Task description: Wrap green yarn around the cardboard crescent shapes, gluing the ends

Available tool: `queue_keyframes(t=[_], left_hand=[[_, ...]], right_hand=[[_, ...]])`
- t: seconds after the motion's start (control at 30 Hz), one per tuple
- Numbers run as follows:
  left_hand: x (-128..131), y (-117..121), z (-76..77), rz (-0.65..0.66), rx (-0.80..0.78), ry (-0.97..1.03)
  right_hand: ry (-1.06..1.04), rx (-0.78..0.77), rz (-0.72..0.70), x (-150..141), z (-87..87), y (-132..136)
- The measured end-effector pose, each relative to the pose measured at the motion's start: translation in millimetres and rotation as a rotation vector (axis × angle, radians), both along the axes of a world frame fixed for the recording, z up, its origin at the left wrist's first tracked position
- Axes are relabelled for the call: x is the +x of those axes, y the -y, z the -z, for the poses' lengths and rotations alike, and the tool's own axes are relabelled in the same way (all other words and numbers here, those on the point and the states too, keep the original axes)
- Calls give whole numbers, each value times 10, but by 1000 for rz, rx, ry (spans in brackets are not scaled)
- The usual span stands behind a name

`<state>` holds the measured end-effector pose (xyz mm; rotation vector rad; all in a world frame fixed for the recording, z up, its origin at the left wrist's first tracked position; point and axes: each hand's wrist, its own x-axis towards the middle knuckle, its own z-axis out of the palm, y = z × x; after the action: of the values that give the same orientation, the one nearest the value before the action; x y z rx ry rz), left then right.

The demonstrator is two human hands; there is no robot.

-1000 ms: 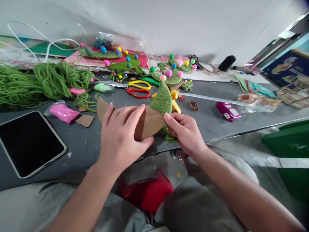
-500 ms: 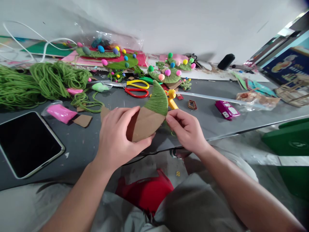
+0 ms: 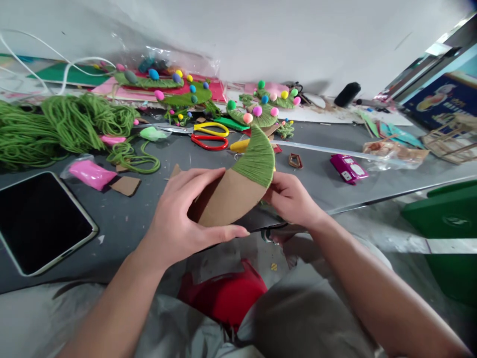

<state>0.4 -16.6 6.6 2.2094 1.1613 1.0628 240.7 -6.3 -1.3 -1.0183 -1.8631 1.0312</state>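
My left hand is closed around a curved piece of brown cardboard, thumb along the lower side and fingers over the top. Green yarn is wound tightly round the upper, pointed part of the cardboard; the lower part is bare. At the right edge, just below the wound part, my right hand is closed, its fingertips partly behind the cardboard. A bit of green yarn shows under those fingers. Behind the piece lies a yellow tool, mostly covered, and scissors with red and yellow handles.
Left on the grey table are a green yarn bundle, a tablet and a pink packet. Yarn-covered pieces with pompoms lie at the back. A purple packet sits right, near a green bin.
The cardboard has shifted right and tilted, and the yellow tool behind it shows differently. My right fingers have gone from pinching at its edge to partly behind it. My left thumb has straightened.
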Motion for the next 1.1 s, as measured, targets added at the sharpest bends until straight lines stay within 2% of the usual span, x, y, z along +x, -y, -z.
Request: queue_keyframes(t=[0.13,0.27,0.4,0.5,0.63,0.73,0.83,0.97,1.1], left_hand=[[-49,11,5,103,-49,28],[-106,12,73,209,-239,324],[-134,-25,152,307,-350,681],[-117,-41,156,343,-312,767],[-94,-14,110,348,-411,717],[-93,18,70,414,-441,644],[-78,50,3,449,-378,465],[-44,92,-116,447,-181,143],[-70,122,-187,473,-172,-15]], right_hand=[[37,2,-218,103,3,-163],[-41,-221,-397,230,-25,-254],[-280,-432,-404,233,-30,-224],[-342,-503,-394,146,-32,-183],[-237,-525,-371,51,-37,-196],[-177,-466,-299,40,-34,-243],[-86,-416,-248,55,-46,-278],[93,-390,-172,93,-97,-295],[237,-314,-214,167,-125,-332]])
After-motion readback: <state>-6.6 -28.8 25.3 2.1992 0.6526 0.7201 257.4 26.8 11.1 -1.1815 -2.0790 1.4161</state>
